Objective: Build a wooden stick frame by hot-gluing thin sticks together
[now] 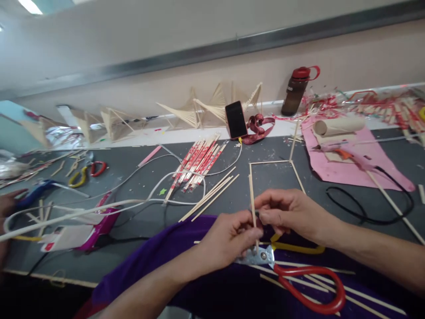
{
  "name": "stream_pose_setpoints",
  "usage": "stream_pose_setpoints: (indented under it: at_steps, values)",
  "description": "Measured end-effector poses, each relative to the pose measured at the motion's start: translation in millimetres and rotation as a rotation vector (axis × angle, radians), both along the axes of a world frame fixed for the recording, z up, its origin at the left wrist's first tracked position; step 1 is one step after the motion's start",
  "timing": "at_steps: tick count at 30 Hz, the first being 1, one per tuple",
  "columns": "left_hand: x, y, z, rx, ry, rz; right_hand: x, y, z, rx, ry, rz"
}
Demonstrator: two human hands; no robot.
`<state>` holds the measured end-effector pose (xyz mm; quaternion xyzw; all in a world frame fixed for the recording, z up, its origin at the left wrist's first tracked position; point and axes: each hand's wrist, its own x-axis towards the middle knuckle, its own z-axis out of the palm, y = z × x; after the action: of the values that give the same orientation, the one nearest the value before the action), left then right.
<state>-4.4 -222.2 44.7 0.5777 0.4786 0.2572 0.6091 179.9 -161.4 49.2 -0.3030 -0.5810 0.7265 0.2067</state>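
Note:
Near the table's front edge, my left hand [229, 239] pinches a thin wooden stick [252, 195] that stands nearly upright. My right hand [292, 215] has its fingers closed right beside that stick; what lies in its pinch is hidden. Just beyond my hands, a frame of joined sticks [269, 162] lies on the table, and the held stick overlaps its left side. Scissors with one red and one yellow handle [310, 305] lie below my hands on the purple cloth over my lap, among several loose sticks [357, 292].
On the dark table [133, 177] lie wrapped chopsticks [199, 161], bare sticks [212, 197] and white cables. A glue gun [348, 155] rests on pink paper [375, 170] at right. Behind stand a phone [236, 119], bottle [295, 91] and stick models [186, 113]. Another person's hand [9, 201] is at left.

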Motion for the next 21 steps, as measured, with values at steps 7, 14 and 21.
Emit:
stream_pose_setpoints:
  at_steps: [7, 14, 21]
  values:
    - [-15.4, -12.0, -1.1, 0.263, 0.345, -0.144, -10.6, -4.4, -11.5, 0.055, 0.014, 0.098]
    - [-51.9, 11.2, -5.9, 0.589, 1.295, 0.087, -10.9, 12.9, -7.6, 0.139, 0.039, -0.063]
    - [-57.2, 29.1, -10.5, 0.45, 1.369, -0.022, 2.1, 24.8, -4.3, 0.229, -0.019, -0.124]
